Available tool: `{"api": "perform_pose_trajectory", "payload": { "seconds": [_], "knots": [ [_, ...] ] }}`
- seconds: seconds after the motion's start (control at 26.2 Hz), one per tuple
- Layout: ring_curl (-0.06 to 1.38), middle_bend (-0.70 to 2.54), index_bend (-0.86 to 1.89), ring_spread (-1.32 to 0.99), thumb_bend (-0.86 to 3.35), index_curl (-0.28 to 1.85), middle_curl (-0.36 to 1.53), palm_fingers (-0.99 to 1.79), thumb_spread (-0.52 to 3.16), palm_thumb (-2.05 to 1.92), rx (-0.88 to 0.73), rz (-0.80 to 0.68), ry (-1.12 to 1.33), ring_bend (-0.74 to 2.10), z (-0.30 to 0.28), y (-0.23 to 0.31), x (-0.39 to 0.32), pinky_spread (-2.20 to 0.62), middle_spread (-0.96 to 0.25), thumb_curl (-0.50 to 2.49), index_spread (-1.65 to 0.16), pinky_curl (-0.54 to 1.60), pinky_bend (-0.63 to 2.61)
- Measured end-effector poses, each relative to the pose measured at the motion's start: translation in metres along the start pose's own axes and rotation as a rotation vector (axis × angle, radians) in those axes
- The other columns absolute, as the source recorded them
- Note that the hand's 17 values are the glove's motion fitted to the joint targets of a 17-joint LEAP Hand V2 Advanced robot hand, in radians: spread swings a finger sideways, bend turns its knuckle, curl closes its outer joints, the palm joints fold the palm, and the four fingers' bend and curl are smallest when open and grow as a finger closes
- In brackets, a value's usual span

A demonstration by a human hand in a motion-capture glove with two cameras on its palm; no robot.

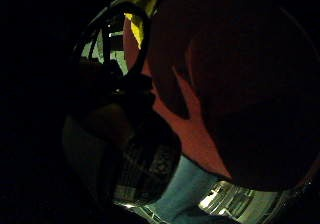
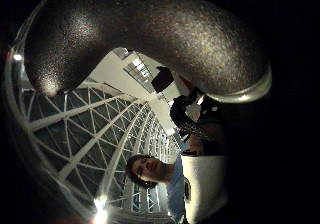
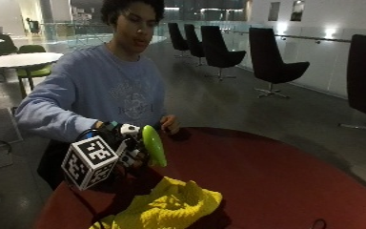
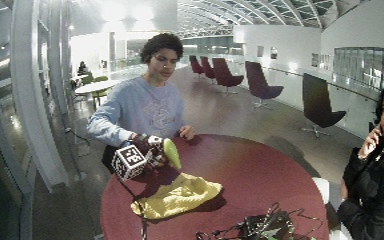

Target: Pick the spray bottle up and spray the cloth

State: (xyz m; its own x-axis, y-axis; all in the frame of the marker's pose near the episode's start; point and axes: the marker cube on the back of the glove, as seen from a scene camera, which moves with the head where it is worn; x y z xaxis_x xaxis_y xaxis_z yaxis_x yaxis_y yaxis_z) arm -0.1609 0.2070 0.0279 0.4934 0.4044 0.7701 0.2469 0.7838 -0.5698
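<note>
Yellow cloth (image 3: 170, 205) sits nearest the lens in the outside view, a soft knitted heap, crumpled and nubbly, lying on the round, dark red bench (image 3: 284, 181). Just above it the right hand (image 3: 129, 152) is up in the air, its grip wrapped round the spray bottle (image 3: 153, 145), a smooth, glossy lime-green plastic body tilted over the cloth's near edge; the nozzle itself cannot be made out, so where it points is unclear. The bare left hand (image 3: 169, 125) rests at the bench's far rim. Over to the wide outside view: same story, bottle (image 4: 171, 153) lifted clear of the bench (image 4: 265, 175), cloth (image 4: 177, 195) spread directly under and slightly ahead of it. On to the little finger side palm view, and it's very dark, with only red bench surface (image 1: 200, 144) and a sliver of yellow cloth (image 1: 136, 29) showing. Thumb side palm view: a dark, rounded, speckled shape fills the near field, probably a gloved finger or the bottle, hard to say. Judging the play: pick-up looks done, spraying is the step in hand; next, aim the nozzle down at the cloth and squeeze the trigger.
</note>
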Motion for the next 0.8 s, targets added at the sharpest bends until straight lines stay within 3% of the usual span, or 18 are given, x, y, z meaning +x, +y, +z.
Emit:
{"api": "perform_pose_trajectory", "payload": {
  "seconds": [0.15, 0.46, 0.8],
  "knots": [
    [0.40, 0.27, 0.13, 0.01, -0.02, 0.36, 0.51, 1.08, 0.83, 0.93, -0.006, -0.100, -0.008, 0.48, 0.011, 0.001, -0.007, 0.31, -0.06, 0.64, -0.17, 0.33, 0.19],
    [0.40, 0.28, 0.13, 0.02, -0.02, 0.36, 0.51, 1.08, 0.84, 0.93, -0.037, -0.460, -0.015, 0.48, 0.060, -0.012, -0.048, 0.30, -0.06, 0.64, -0.17, 0.33, 0.18],
    [0.40, 0.28, 0.14, 0.01, -0.02, 0.37, 0.51, 1.07, 0.82, 0.94, -0.138, -0.892, 0.057, 0.49, 0.174, -0.041, -0.095, 0.29, -0.07, 0.65, -0.17, 0.32, 0.16]
  ]
}}
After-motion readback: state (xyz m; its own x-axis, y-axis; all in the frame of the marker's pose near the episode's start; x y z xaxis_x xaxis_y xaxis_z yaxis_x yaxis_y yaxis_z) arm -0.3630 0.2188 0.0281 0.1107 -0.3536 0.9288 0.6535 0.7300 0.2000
